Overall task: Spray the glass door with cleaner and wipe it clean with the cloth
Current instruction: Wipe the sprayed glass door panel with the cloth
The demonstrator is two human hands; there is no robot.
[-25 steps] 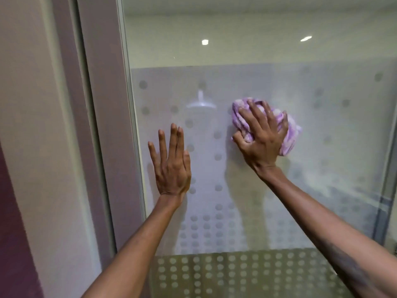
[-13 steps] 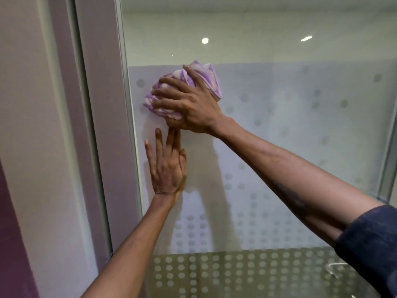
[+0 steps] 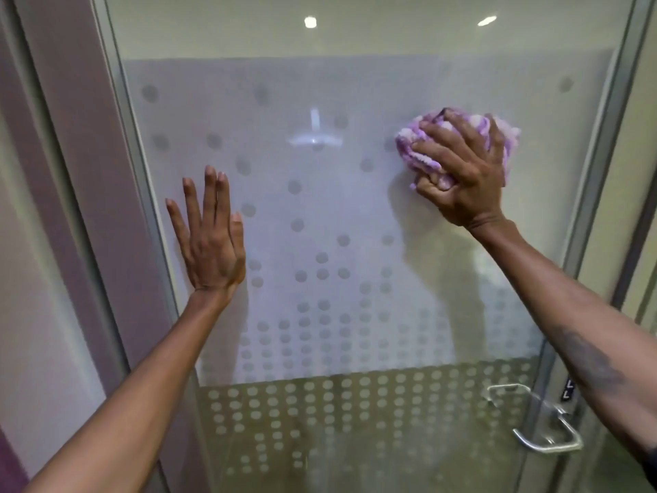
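The glass door (image 3: 320,215) fills the view, frosted in its middle band and covered with round dots that grow denser toward the bottom. My right hand (image 3: 465,176) presses a bunched purple and white cloth (image 3: 423,151) against the upper right of the glass. My left hand (image 3: 209,240) lies flat on the glass near the door's left edge, fingers spread and pointing up, holding nothing. No spray bottle is in view.
A metal door handle (image 3: 540,425) sits at the lower right of the door. A grey metal frame (image 3: 142,193) runs down the left side, with a mauve wall panel (image 3: 81,172) beside it. A shower head (image 3: 314,137) shows faintly behind the glass.
My right hand swept the cloth from the centre right to the upper left of the glass, then back across to the upper right. My left hand has stayed flat on the glass.
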